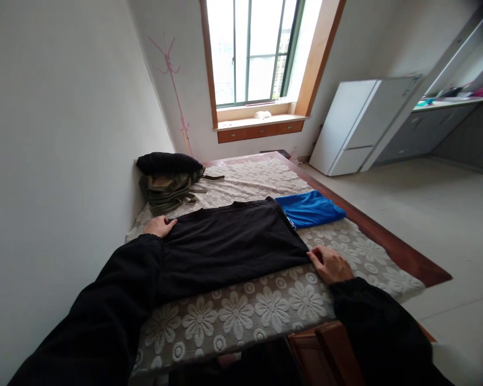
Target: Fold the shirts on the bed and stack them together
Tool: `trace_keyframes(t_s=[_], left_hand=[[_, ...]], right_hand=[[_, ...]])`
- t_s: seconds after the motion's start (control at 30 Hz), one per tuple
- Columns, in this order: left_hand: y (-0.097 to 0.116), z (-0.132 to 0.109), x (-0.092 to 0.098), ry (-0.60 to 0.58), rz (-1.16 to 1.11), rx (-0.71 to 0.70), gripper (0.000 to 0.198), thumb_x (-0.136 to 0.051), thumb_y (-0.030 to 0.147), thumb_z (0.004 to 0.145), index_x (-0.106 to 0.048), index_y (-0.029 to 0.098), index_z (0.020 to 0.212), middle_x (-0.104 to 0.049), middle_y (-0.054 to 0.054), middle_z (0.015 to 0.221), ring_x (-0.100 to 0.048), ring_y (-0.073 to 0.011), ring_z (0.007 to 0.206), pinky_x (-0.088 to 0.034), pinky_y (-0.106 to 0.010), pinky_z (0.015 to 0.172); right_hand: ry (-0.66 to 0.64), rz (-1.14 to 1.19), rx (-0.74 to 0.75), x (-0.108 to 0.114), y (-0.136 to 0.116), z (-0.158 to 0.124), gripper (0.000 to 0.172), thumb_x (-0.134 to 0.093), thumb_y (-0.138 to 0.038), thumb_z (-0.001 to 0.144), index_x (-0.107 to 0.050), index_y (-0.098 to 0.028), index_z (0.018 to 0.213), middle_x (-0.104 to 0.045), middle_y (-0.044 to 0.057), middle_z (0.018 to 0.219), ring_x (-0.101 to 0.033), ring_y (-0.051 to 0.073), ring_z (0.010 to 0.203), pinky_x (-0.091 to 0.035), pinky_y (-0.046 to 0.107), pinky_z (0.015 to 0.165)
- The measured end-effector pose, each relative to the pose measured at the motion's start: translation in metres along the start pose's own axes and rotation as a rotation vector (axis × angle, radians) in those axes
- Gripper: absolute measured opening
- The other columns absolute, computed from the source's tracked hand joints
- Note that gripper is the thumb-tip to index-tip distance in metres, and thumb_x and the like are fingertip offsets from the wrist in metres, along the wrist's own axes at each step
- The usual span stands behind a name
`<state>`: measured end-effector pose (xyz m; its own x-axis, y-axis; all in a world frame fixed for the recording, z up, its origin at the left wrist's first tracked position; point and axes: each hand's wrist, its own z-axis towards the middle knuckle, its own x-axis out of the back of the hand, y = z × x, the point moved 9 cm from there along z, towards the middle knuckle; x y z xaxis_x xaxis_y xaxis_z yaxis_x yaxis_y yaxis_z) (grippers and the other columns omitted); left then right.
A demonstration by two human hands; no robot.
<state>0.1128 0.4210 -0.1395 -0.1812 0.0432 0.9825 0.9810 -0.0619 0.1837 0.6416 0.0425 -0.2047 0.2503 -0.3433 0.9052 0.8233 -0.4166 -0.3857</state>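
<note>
A black garment (229, 241), folded into a long, flat shape, lies across the table in front of me. At its far left corner, my left hand (159, 226) pinches the fabric between thumb and fingers. My right hand (332, 264) grips the near right corner with its fingertips. The cloth is spread between both hands with slight creases. Just beyond its right end lies a folded blue garment (312, 208) with white lettering, partly covered by the black one. My left sleeve hides part of the black garment's left end.
A floral lace cloth (271, 308) covers the wooden table (416, 265). A dark backpack (169, 182) rests at the back left against the wall. A wooden chair (326, 351) stands at the near edge. Beyond are a pink coat rack (175, 86) and a white fridge (354, 120).
</note>
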Motion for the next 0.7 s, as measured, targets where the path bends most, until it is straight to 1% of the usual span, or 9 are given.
trace_keyframes(t_s=[0.13, 0.2, 0.3, 0.37, 0.47, 0.5, 0.57, 0.63, 0.7], left_hand=[[-0.003, 0.007, -0.001, 0.043, -0.056, 0.006, 0.03, -0.052, 0.047, 0.091, -0.067, 0.021, 0.091, -0.076, -0.015, 0.107, -0.069, -0.0331, 0.105, -0.05, -0.035, 0.083], [-0.007, 0.007, -0.003, 0.068, -0.095, 0.022, 0.029, -0.048, 0.043, 0.094, -0.065, 0.019, 0.095, -0.075, -0.016, 0.11, -0.068, -0.0326, 0.107, -0.05, -0.035, 0.084], [-0.012, 0.005, -0.008, 0.101, -0.166, 0.029, 0.028, -0.047, 0.038, 0.096, -0.063, 0.017, 0.106, -0.073, -0.018, 0.114, -0.068, -0.0319, 0.11, -0.05, -0.036, 0.087], [-0.012, 0.005, -0.008, 0.118, -0.219, 0.018, 0.03, -0.05, 0.036, 0.096, -0.059, 0.017, 0.117, -0.073, -0.017, 0.116, -0.068, -0.0303, 0.11, -0.05, -0.036, 0.089], [-0.009, 0.006, -0.006, 0.128, -0.298, -0.027, 0.043, -0.061, 0.036, 0.091, -0.052, 0.019, 0.13, -0.073, -0.013, 0.12, -0.069, -0.027, 0.108, -0.05, -0.035, 0.092], [-0.008, 0.006, -0.006, 0.126, -0.322, -0.045, 0.046, -0.064, 0.035, 0.089, -0.052, 0.02, 0.131, -0.073, -0.012, 0.12, -0.069, -0.026, 0.107, -0.05, -0.034, 0.093], [-0.006, 0.008, -0.005, 0.114, -0.371, -0.079, 0.044, -0.069, 0.033, 0.086, -0.057, 0.02, 0.126, -0.074, -0.01, 0.116, -0.071, -0.0237, 0.102, -0.051, -0.032, 0.091], [-0.006, 0.01, -0.006, 0.117, -0.422, -0.091, 0.04, -0.07, 0.031, 0.084, -0.06, 0.02, 0.121, -0.075, -0.008, 0.11, -0.072, -0.0216, 0.096, -0.052, -0.031, 0.088], [-0.01, 0.014, -0.006, 0.143, -0.473, -0.08, 0.038, -0.069, 0.03, 0.083, -0.061, 0.019, 0.118, -0.075, -0.008, 0.108, -0.072, -0.0212, 0.093, -0.054, -0.031, 0.087]], right_hand=[[0.023, -0.013, 0.032, 0.001, -0.004, -0.002, 0.025, -0.05, -0.043, 0.093, -0.063, -0.024, 0.082, -0.071, 0.008, 0.086, -0.064, 0.026, 0.084, -0.044, 0.035, 0.075], [0.004, -0.007, 0.034, -0.001, -0.003, -0.001, 0.024, -0.05, -0.041, 0.093, -0.063, -0.024, 0.082, -0.071, 0.008, 0.087, -0.064, 0.026, 0.085, -0.044, 0.036, 0.076], [-0.022, 0.005, 0.044, -0.002, -0.002, 0.0, 0.022, -0.051, -0.04, 0.093, -0.062, -0.024, 0.082, -0.071, 0.008, 0.087, -0.064, 0.026, 0.085, -0.044, 0.035, 0.076], [-0.026, 0.004, 0.048, -0.002, -0.002, 0.001, 0.022, -0.051, -0.039, 0.094, -0.062, -0.024, 0.083, -0.07, 0.008, 0.087, -0.064, 0.025, 0.086, -0.044, 0.035, 0.076], [-0.021, -0.008, 0.035, -0.001, -0.002, 0.0, 0.021, -0.052, -0.038, 0.094, -0.062, -0.024, 0.083, -0.07, 0.008, 0.087, -0.065, 0.025, 0.085, -0.044, 0.034, 0.076], [-0.019, -0.013, 0.032, -0.002, -0.002, 0.0, 0.02, -0.052, -0.038, 0.094, -0.062, -0.024, 0.083, -0.07, 0.007, 0.088, -0.065, 0.025, 0.086, -0.044, 0.034, 0.075], [-0.019, -0.021, 0.031, -0.002, -0.004, -0.001, 0.02, -0.053, -0.037, 0.094, -0.062, -0.024, 0.083, -0.071, 0.007, 0.088, -0.065, 0.024, 0.086, -0.044, 0.033, 0.076], [-0.027, -0.038, 0.026, -0.001, -0.004, -0.002, 0.021, -0.052, -0.037, 0.094, -0.062, -0.023, 0.083, -0.071, 0.007, 0.088, -0.066, 0.024, 0.087, -0.044, 0.032, 0.076], [-0.071, -0.066, 0.024, 0.001, -0.006, 0.002, 0.021, -0.052, -0.037, 0.095, -0.062, -0.023, 0.082, -0.07, 0.006, 0.085, -0.066, 0.023, 0.084, -0.043, 0.031, 0.074]])
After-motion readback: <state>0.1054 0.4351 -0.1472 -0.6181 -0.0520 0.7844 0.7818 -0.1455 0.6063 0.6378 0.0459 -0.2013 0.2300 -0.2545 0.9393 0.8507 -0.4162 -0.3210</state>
